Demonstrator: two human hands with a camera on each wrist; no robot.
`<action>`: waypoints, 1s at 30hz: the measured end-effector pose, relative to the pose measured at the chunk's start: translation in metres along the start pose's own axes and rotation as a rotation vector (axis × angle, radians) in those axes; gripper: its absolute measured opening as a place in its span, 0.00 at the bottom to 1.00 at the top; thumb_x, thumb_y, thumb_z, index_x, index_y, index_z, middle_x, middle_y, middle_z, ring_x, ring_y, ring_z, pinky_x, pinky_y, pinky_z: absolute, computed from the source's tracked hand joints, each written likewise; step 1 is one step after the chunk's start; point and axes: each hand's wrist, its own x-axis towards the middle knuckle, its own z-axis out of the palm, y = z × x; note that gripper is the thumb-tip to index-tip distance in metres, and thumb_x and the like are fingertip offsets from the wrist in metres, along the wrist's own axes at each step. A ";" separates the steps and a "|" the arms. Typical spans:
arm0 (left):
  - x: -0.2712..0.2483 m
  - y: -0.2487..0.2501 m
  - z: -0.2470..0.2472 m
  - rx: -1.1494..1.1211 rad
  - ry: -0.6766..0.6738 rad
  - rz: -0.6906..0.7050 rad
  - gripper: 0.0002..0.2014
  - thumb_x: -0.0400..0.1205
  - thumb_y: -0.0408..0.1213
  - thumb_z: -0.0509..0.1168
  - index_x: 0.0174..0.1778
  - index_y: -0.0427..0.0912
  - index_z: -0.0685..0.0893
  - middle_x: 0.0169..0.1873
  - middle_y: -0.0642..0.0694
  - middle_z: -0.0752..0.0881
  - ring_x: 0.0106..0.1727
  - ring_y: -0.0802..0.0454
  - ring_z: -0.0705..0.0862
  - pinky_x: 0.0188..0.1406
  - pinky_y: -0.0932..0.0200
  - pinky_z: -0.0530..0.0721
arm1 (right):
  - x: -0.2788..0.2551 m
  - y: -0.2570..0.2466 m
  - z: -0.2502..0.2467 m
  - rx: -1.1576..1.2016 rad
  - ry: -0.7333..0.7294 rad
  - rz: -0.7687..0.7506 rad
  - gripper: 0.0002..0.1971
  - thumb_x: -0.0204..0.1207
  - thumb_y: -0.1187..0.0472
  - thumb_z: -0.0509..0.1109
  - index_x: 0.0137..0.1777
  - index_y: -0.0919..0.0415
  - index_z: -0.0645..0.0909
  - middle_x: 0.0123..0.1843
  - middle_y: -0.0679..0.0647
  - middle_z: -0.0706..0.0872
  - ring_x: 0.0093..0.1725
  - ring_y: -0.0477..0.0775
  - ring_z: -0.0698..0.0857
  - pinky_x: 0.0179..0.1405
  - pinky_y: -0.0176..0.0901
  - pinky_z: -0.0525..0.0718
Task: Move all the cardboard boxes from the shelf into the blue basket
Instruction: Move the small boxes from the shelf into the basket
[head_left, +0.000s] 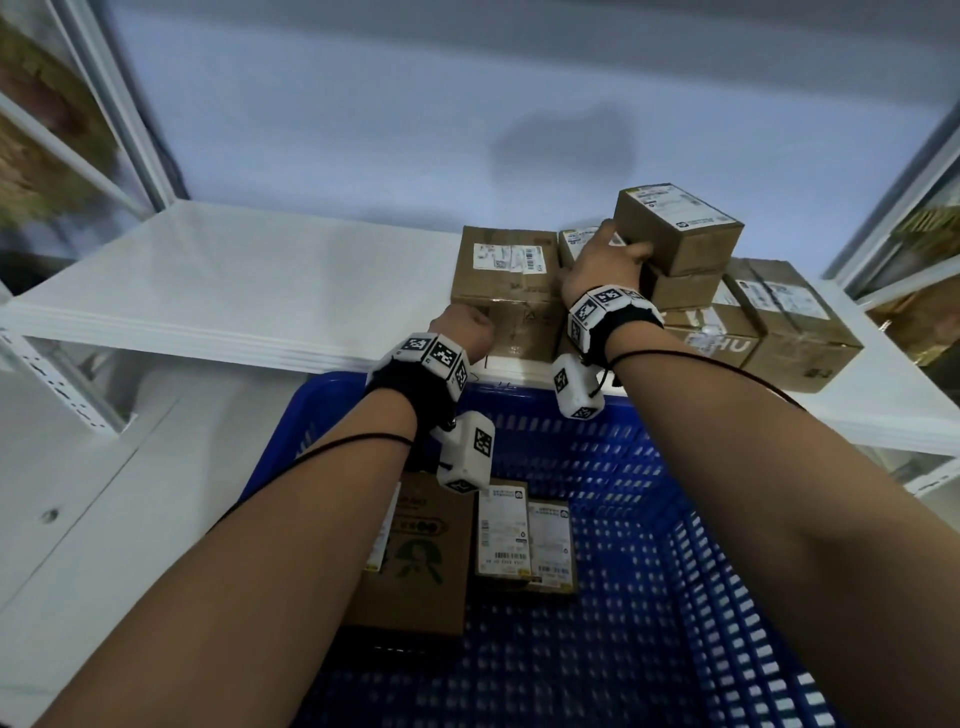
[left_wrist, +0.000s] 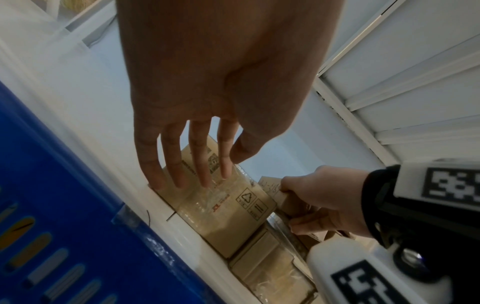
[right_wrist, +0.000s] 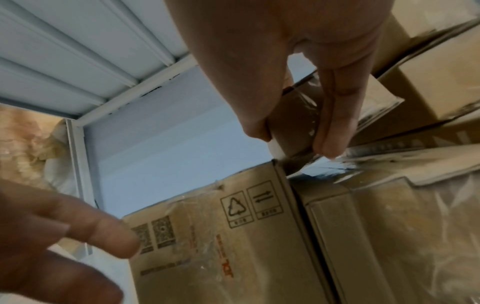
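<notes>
Several cardboard boxes stand stacked at the right of the white shelf (head_left: 234, 280). My right hand (head_left: 608, 254) grips a small labelled box (head_left: 680, 228) at the top of the stack; in the right wrist view its thumb and fingers (right_wrist: 335, 123) pinch the box's end (right_wrist: 291, 121). My left hand (head_left: 462, 325) is at the front of the large box (head_left: 504, 275). Its straight fingers (left_wrist: 176, 164) touch that box's taped front face (left_wrist: 223, 214). The blue basket (head_left: 675, 519) sits below the shelf edge and holds three boxes (head_left: 415, 561).
More boxes lie under and right of the gripped one, among them a large taped box (head_left: 795, 322). The shelf's left half (head_left: 182, 291) is bare. White shelf uprights (head_left: 135, 104) stand at both sides. Another shelf board (right_wrist: 78, 51) runs overhead.
</notes>
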 end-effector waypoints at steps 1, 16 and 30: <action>-0.003 0.003 -0.001 -0.011 -0.008 0.001 0.15 0.80 0.39 0.60 0.56 0.42 0.89 0.57 0.36 0.89 0.60 0.35 0.87 0.63 0.43 0.86 | -0.005 0.001 -0.004 0.031 0.009 0.028 0.37 0.78 0.59 0.67 0.82 0.69 0.53 0.70 0.83 0.65 0.58 0.75 0.81 0.34 0.44 0.77; -0.054 0.021 0.024 -0.368 -0.181 -0.030 0.25 0.88 0.53 0.52 0.69 0.36 0.79 0.56 0.37 0.87 0.41 0.46 0.85 0.42 0.54 0.85 | -0.132 0.026 -0.055 0.370 0.115 0.069 0.48 0.71 0.46 0.77 0.83 0.64 0.55 0.75 0.73 0.63 0.54 0.69 0.85 0.54 0.49 0.84; -0.062 -0.008 0.046 -0.469 -0.358 -0.046 0.22 0.79 0.45 0.72 0.64 0.35 0.82 0.55 0.38 0.89 0.48 0.43 0.90 0.46 0.50 0.92 | -0.159 0.068 -0.045 0.576 -0.481 -0.054 0.42 0.66 0.49 0.83 0.76 0.59 0.66 0.69 0.59 0.74 0.57 0.59 0.85 0.44 0.45 0.91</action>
